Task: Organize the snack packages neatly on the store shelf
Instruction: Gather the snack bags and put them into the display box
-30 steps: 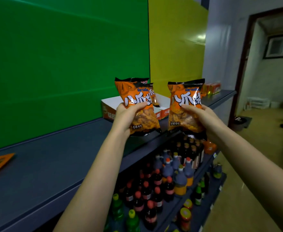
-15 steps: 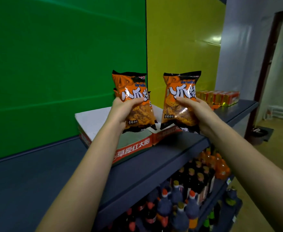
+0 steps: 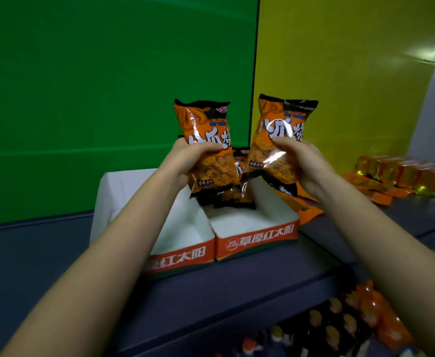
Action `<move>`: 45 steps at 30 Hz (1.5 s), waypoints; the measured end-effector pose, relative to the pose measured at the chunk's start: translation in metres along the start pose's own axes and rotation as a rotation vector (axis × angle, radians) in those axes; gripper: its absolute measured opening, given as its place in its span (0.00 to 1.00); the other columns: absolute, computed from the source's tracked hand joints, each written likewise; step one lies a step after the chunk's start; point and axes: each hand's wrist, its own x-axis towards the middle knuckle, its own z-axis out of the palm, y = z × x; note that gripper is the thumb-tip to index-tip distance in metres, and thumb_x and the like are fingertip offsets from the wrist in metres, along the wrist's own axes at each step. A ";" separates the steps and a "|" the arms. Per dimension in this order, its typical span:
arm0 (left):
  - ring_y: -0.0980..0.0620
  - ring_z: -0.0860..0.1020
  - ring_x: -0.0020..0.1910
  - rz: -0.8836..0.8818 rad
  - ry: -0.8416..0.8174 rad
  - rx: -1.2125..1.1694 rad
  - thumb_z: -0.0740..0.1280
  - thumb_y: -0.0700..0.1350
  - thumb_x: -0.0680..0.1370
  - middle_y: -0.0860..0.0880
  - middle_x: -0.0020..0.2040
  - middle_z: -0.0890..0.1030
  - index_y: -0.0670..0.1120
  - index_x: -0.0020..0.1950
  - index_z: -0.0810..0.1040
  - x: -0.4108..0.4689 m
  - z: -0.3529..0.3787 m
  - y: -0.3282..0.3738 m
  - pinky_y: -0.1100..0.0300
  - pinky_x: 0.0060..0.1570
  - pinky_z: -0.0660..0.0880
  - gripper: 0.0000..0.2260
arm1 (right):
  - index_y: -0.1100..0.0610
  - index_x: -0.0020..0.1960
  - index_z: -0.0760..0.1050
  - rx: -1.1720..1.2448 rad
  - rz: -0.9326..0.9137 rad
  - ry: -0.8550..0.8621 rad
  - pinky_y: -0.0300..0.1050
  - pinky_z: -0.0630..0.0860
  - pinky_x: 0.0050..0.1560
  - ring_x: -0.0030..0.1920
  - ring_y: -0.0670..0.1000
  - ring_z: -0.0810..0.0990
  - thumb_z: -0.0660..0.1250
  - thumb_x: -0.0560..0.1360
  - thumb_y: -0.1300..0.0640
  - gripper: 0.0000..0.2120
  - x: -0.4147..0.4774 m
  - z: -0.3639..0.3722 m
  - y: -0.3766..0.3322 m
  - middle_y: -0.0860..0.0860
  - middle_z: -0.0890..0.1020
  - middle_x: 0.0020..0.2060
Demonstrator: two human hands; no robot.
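My left hand (image 3: 185,161) grips an orange and black snack bag (image 3: 206,130) upright, above the back of the left white tray (image 3: 185,228). In my right hand (image 3: 301,161) is a second, matching snack bag (image 3: 278,124), tilted a little and held over the right tray (image 3: 257,238). Between the two bags, lower down, a third bag (image 3: 237,197) of the same kind shows at the back of the right tray, partly hidden. Both trays have orange front walls with white characters and stand side by side on the dark grey top shelf (image 3: 56,253).
Behind the shelf are green and yellow wall panels. Flat orange packets (image 3: 306,210) lie right of the trays, and a row of orange boxes (image 3: 404,171) stands at the far right. Bottles (image 3: 340,323) fill the lower shelf under the front edge.
The view has closed in on the trays, now seen from above. Both hands with their bags have come over the trays, and the third bag has come into sight.
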 end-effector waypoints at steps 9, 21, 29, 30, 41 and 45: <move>0.46 0.81 0.49 -0.079 0.178 0.134 0.75 0.42 0.69 0.44 0.56 0.82 0.42 0.63 0.75 0.034 0.033 -0.044 0.52 0.51 0.79 0.24 | 0.59 0.66 0.72 0.156 0.020 -0.243 0.40 0.77 0.42 0.45 0.47 0.82 0.71 0.71 0.56 0.25 0.058 -0.020 0.024 0.53 0.83 0.52; 0.44 0.77 0.56 0.009 0.412 0.763 0.80 0.47 0.62 0.46 0.58 0.78 0.42 0.63 0.69 0.023 0.030 -0.055 0.48 0.59 0.75 0.34 | 0.58 0.72 0.60 0.001 0.011 -0.474 0.44 0.76 0.52 0.54 0.51 0.78 0.72 0.69 0.56 0.36 0.080 -0.009 0.061 0.55 0.75 0.63; 0.45 0.74 0.56 -0.030 0.477 0.750 0.78 0.42 0.66 0.46 0.55 0.75 0.40 0.64 0.67 0.015 0.020 -0.058 0.53 0.55 0.72 0.31 | 0.55 0.72 0.61 -0.739 -0.363 -0.288 0.55 0.64 0.68 0.69 0.56 0.67 0.69 0.67 0.36 0.41 0.088 0.007 0.080 0.54 0.72 0.67; 0.45 0.75 0.57 -0.021 0.478 0.767 0.78 0.42 0.66 0.45 0.57 0.76 0.40 0.64 0.68 0.015 0.019 -0.059 0.53 0.56 0.72 0.31 | 0.55 0.71 0.62 -0.810 -0.381 -0.278 0.54 0.63 0.68 0.69 0.56 0.66 0.68 0.67 0.35 0.40 0.089 0.005 0.080 0.54 0.72 0.67; 0.44 0.75 0.57 -0.032 0.489 0.794 0.76 0.42 0.68 0.42 0.60 0.76 0.39 0.64 0.67 0.012 0.024 -0.059 0.54 0.54 0.71 0.29 | 0.57 0.75 0.54 -0.846 -0.299 -0.323 0.55 0.59 0.71 0.73 0.56 0.61 0.73 0.64 0.38 0.49 0.083 -0.002 0.081 0.54 0.64 0.73; 0.45 0.73 0.57 0.018 0.587 0.925 0.75 0.49 0.70 0.42 0.60 0.74 0.39 0.63 0.67 0.008 0.021 -0.054 0.51 0.53 0.72 0.29 | 0.58 0.76 0.50 -0.757 -0.471 -0.196 0.51 0.57 0.72 0.74 0.56 0.57 0.74 0.65 0.43 0.50 0.079 -0.003 0.065 0.55 0.58 0.74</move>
